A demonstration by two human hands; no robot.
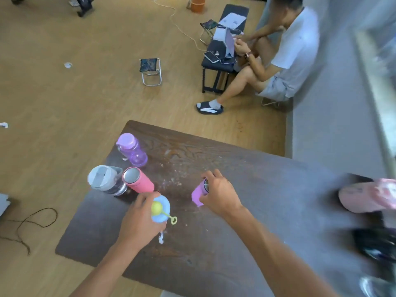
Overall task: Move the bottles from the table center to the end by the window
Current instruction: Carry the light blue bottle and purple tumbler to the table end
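Right hand: your right hand (221,195) is wrapped around the top of a small purple bottle (198,195), frame centre.
Left hand: your left hand (140,220) clasps a light blue bottle (161,207) with a yellow knob, lower centre.
Other bottles: pink bottle (138,181), grey-lidded bottle (106,181) and violet bottle (131,148) stand left of centre on the dark table (267,200).

Table (257,211): three bottles grouped at left edge — handled bottle (131,149) farthest back, wide-lidded bottle (106,181) nearer, steel-rimmed bottle (138,180) touching its right side. Left hand (139,221) on a round-topped bottle (161,207) just in front; right hand (220,195) on a small bottle (198,195) to the right, apart from the group.
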